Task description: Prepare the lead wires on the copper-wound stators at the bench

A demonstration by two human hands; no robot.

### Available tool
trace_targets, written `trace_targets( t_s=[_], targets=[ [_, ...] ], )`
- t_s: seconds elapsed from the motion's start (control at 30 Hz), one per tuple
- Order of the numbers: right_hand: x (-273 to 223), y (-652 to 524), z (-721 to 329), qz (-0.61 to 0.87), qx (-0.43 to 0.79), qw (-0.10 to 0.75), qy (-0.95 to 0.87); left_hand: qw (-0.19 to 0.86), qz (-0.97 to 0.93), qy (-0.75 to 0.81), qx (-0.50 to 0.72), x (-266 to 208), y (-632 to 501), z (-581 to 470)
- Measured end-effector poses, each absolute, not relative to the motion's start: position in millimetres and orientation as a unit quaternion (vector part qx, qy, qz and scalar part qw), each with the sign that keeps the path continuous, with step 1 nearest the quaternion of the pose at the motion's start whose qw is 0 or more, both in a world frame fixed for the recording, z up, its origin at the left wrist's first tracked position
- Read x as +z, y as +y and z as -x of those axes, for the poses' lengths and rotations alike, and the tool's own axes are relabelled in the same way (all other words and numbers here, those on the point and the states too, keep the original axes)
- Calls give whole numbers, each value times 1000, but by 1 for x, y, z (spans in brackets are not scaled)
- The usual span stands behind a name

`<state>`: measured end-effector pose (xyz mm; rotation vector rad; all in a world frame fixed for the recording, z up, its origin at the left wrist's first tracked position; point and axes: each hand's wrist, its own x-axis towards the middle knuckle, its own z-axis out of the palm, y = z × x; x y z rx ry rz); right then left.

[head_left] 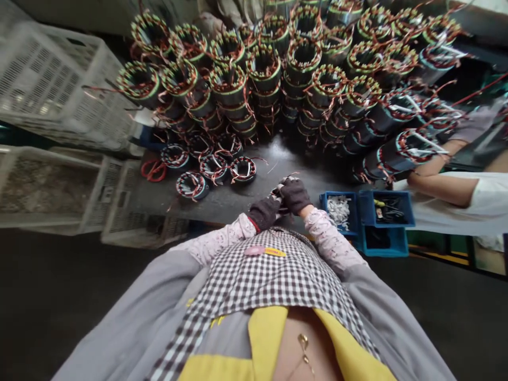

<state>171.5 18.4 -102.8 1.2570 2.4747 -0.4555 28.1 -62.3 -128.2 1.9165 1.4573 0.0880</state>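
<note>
At the near edge of the dark worktable, my left hand and my right hand, both in dark gloves, are close together. Their fingers are closed around a wound motor stator, which they mostly hide; a thin wire end sticks up past the right fingers. Left of my hands stand several short stators, the nearest with white strips and red wire on its top. A loop of red-orange wire or handles lies beside them.
Stacked stators with loose copper leads fill the table's back. Blue bins at right hold white pieces and tools. White plastic crates stand at left. A co-worker's gloved hand and forearm reach in beside the right stacks.
</note>
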Motion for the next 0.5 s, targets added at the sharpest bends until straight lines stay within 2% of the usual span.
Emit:
trace_targets(
  t_s=[0.1, 0.2, 0.33, 0.5],
  targets=[
    [-104, 22, -181, -473, -182, 153, 848, 409, -702, 581, 40, -126, -63, -20],
    [-104, 18, -185, -475, -171, 149, 850, 472, -609, 627, 115, -128, -63, -13],
    [-104, 10, -181, -443, -132, 188, 867, 445, -507, 710, 202, -131, -75, -6],
    [-100, 19, -174, -467, -144, 203, 848, 480, -630, 599, 123, -127, -82, -12]
  ],
)
